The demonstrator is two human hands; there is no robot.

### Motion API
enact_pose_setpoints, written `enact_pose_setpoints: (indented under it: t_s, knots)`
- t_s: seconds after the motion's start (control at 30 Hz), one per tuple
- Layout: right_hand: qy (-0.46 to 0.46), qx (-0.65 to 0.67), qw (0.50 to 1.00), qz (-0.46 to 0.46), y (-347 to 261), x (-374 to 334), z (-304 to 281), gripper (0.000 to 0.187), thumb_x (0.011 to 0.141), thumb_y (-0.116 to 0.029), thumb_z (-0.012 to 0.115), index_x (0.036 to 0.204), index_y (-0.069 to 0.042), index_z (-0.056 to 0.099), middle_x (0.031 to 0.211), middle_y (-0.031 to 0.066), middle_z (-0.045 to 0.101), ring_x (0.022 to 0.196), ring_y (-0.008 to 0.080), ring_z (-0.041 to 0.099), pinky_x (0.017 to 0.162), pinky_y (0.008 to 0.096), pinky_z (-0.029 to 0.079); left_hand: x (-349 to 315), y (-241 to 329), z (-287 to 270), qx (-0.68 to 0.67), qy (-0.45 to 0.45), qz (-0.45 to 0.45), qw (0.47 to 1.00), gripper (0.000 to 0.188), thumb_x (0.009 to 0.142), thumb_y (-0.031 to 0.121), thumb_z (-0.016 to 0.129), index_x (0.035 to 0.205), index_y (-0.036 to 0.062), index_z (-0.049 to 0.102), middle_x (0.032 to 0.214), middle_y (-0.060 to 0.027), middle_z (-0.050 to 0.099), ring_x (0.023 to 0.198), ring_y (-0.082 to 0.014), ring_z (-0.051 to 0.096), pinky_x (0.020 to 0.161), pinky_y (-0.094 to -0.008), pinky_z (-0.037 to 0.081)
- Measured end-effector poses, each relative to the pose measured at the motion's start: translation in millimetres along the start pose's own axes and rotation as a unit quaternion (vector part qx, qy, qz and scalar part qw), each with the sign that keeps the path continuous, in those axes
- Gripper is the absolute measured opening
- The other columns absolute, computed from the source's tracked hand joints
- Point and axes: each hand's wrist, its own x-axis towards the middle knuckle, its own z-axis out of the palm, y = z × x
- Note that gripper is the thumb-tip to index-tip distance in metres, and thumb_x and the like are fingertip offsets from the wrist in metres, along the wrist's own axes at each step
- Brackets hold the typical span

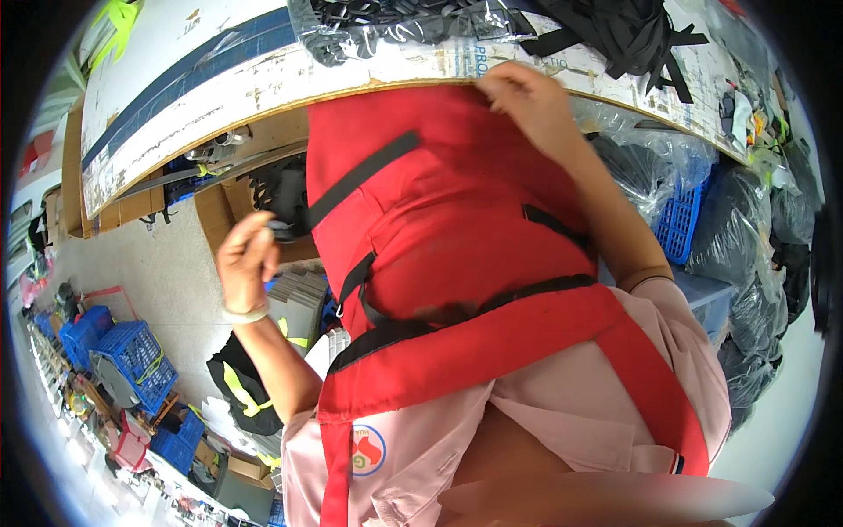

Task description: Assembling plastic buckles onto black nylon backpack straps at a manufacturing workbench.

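Note:
A red cloth piece with black straps [457, 211] covers my front and reaches up to the worktable's edge, with a red band and shoulder straps over my pink shirt. A black webbing strap [364, 178] runs across its left side. My left hand [246, 259], out to the left, is closed in a pinch at this strap's outer end, where a small dark blurred piece [281, 231] shows. My right hand [529, 98] is at the table's front edge, above the upper right of the red cloth. Its fingers are curled in, and what they hold, if anything, is hidden.
The white, worn worktable [255, 94] spans the far side. On it lie a clear bag of black parts [395, 22] and a heap of black straps [619, 39]. Blue crates [140, 360] stand on the floor at left; wrapped dark bundles [738, 228] are stacked at right.

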Motion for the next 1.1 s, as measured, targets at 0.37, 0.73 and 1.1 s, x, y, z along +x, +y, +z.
enact_pose_setpoints:
  t_s: [0.37,0.73,1.1]
  knots:
    - [0.230,-0.394,0.842,-0.287,33.0,21.7,-69.2,0.019,0.083,-0.010,0.066,0.102,-0.007,0.069,0.097,0.0052,0.066,0.094,0.0214,0.060,0.085,0.0305,0.045,56.5,-50.2,62.9,-0.152,0.003,0.019,0.988,0.038,0.094,-0.001,0.046,0.132,0.0000,0.041,0.118,-0.0241,0.056,0.099,-0.0314,0.063,0.083,-0.0382,0.056]
    - [-0.136,-0.051,0.986,-0.086,-30.6,-13.7,52.0,0.014,0.088,-0.015,0.061,0.095,-0.003,0.064,0.081,0.0108,0.065,0.068,0.0192,0.060,0.064,0.0273,0.045,66.4,-2.7,173.6,0.201,-0.087,0.167,0.961,0.066,0.077,0.000,0.071,0.135,0.0054,0.041,0.078,-0.0132,0.068,0.067,-0.0176,0.065,0.058,-0.0292,0.052]
    - [-0.150,0.105,0.982,-0.032,-21.3,-6.6,67.0,0.020,0.090,-0.017,0.061,0.089,0.002,0.062,0.071,0.0009,0.058,0.066,0.0075,0.050,0.061,0.0235,0.041,68.4,-20.9,164.7,-0.025,-0.082,0.033,0.996,0.035,0.079,0.000,0.070,0.112,0.0009,0.061,0.070,-0.0047,0.064,0.053,-0.0081,0.055,0.046,-0.0205,0.044]
